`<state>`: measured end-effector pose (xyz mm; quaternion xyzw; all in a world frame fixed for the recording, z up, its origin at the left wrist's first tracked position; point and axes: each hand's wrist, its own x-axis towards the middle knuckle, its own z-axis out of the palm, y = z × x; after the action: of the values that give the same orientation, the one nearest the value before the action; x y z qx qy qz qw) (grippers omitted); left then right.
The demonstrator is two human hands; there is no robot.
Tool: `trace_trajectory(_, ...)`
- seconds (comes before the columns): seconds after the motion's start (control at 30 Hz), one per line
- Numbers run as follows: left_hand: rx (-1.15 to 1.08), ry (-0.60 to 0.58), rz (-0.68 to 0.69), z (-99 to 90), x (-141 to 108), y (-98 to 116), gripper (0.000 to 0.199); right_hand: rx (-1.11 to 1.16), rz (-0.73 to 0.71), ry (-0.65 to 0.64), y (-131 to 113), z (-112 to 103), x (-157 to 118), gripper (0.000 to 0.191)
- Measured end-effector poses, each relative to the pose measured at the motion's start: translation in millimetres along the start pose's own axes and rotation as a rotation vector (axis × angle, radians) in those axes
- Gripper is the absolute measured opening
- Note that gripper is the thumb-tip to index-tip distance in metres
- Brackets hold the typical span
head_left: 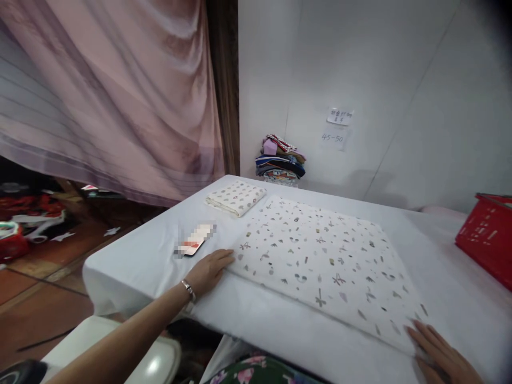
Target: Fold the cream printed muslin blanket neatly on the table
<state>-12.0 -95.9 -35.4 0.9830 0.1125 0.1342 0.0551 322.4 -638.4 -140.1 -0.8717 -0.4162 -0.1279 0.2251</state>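
A white cloth with small printed shapes [316, 250] lies flat and spread on the white-covered table [132, 261]. At its near left corner rests my left hand [210, 271], palm down, fingers extended and touching the edge; a silver bracelet is on that wrist. My right hand [442, 354] lies at the near right corner, its fingers stretched out over the cloth's edge. Neither hand grips anything visible. Behind and left of the spread cloth sits a folded patterned cloth [237, 197].
A phone [196, 240], partly blurred, lies left of the cloth. A red basket [487, 237] stands at the right. Folded fabrics [280, 160] are stacked beyond the far edge, by the wall. A pink curtain [160, 96] hangs at the left, with a white stool [154, 360] below the table edge.
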Motion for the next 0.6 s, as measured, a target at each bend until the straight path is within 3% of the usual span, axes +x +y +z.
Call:
trace_trajectory(0.2, 0.108, -0.047, -0.107, -1.6, 11, 6, 0.053, 0.009, 0.001, -0.015, 5, -4, 2, 0.063)
trace_trajectory(0.4, 0.073, -0.078, -0.132, -3.8, 15, 7, 0.055, -0.087, 0.06, -0.06, 14, -8, 1, 0.059)
trace_trajectory(0.6, 0.103, -0.078, -0.116, -1.6, 19, 4, 0.058, -0.155, 0.109, -0.088, 8, -17, 12, 0.055)
